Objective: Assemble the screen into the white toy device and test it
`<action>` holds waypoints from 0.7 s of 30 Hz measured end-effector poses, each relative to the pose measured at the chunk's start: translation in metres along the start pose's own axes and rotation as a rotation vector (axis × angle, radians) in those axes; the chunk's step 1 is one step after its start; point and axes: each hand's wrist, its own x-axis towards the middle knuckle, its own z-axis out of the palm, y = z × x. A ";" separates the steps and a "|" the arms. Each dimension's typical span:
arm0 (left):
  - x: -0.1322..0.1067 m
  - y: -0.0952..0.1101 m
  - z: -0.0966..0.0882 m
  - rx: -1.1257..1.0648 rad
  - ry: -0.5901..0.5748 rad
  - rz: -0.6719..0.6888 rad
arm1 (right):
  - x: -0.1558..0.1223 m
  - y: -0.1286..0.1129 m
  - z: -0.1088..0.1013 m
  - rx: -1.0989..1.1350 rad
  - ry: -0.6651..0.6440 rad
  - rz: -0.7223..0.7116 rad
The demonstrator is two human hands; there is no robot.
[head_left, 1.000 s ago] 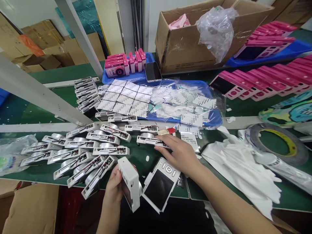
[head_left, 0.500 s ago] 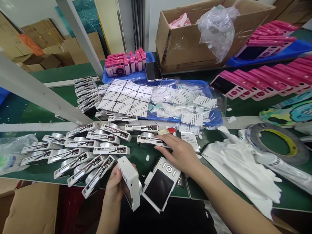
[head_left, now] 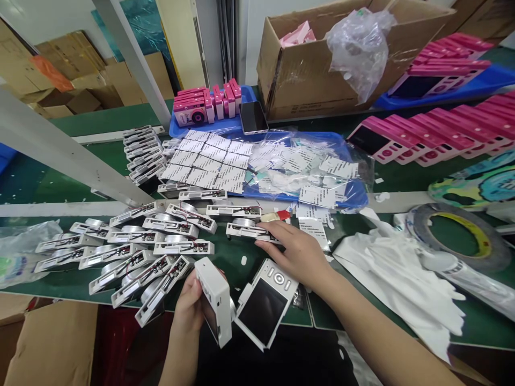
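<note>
A white toy camera (head_left: 220,300) stands on edge in my left hand (head_left: 190,300), its screen side facing left. My right hand (head_left: 300,249) reaches over the bench with thumb and fingers closed on the right end of an open-topped white camera body (head_left: 243,230); wires and a small circuit board show inside it. Just below that hand, another white camera (head_left: 265,305) lies tilted at the bench edge, dark screen and silver buttons facing up. More white camera bodies (head_left: 134,236) with exposed insides are spread to the left.
Sheets of printed white labels (head_left: 209,161) lie beside a blue tray (head_left: 354,201) under clear plastic. Pink cameras (head_left: 438,134) line the right, with a cardboard box (head_left: 306,80) behind. A tape roll (head_left: 458,236) and white gloves (head_left: 398,273) lie at right. A slanted metal post (head_left: 72,145) crosses the left.
</note>
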 end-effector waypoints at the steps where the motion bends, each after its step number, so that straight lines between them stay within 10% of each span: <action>1: 0.000 0.000 -0.001 0.004 -0.005 -0.007 | 0.000 0.000 0.000 0.000 0.004 -0.004; 21: 0.000 0.000 -0.003 0.012 -0.027 -0.016 | 0.001 0.000 0.000 -0.014 0.031 -0.027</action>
